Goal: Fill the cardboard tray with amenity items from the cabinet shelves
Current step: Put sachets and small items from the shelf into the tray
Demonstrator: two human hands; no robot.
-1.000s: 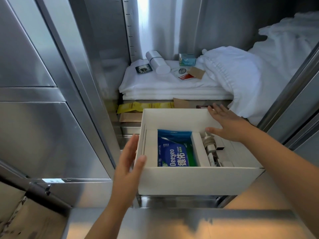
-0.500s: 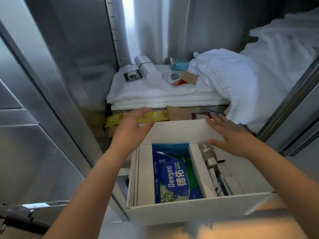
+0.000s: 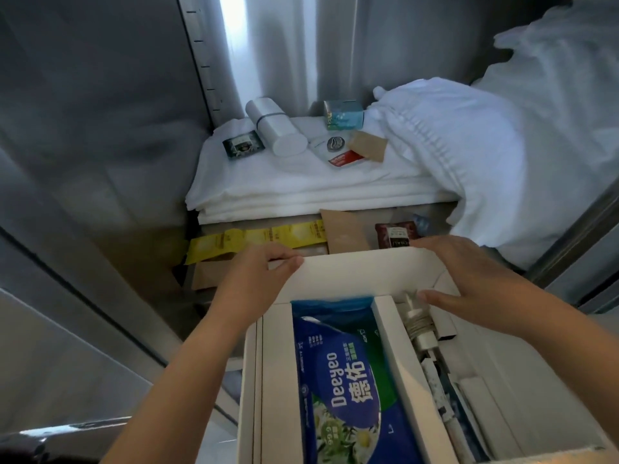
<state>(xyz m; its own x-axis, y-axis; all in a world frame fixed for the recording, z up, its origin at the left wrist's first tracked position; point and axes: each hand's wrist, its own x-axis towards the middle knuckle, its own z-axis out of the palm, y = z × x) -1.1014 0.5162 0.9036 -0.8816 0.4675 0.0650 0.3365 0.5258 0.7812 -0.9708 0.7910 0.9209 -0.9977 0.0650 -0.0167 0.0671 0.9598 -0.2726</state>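
The steel cabinet wall (image 3: 100, 128) stands on the left. On the shelf beside it lies a stack of folded white linen (image 3: 301, 185). On top of the stack, from the left, are a dark sachet (image 3: 243, 145), a white roll (image 3: 274, 128), a small round item (image 3: 335, 143), a red sachet (image 3: 345, 159), a teal box (image 3: 343, 113) and a brown packet (image 3: 366, 145). Below the linen, nearer, a yellow strip of sachets (image 3: 254, 239) runs along the shelf edge, with a brown envelope (image 3: 345, 231) and a dark red sachet (image 3: 395, 234) to its right.

The cardboard tray (image 3: 351, 272) sits nearest, right up against that lower shelf. The left hand (image 3: 258, 272) grips its far wall at the left corner, fingers curled over the rim. Inside, a blue wipes pack (image 3: 338, 380) fills the middle compartment. A white divider (image 3: 398, 363) separates it from a right compartment, where a coiled white cable (image 3: 418, 326) lies among small items too jumbled to tell apart. The right hand (image 3: 469, 279) holds the far right corner, fingers over the rim and thumb inside. Far right, a heap of white towels (image 3: 469, 169) spills down.
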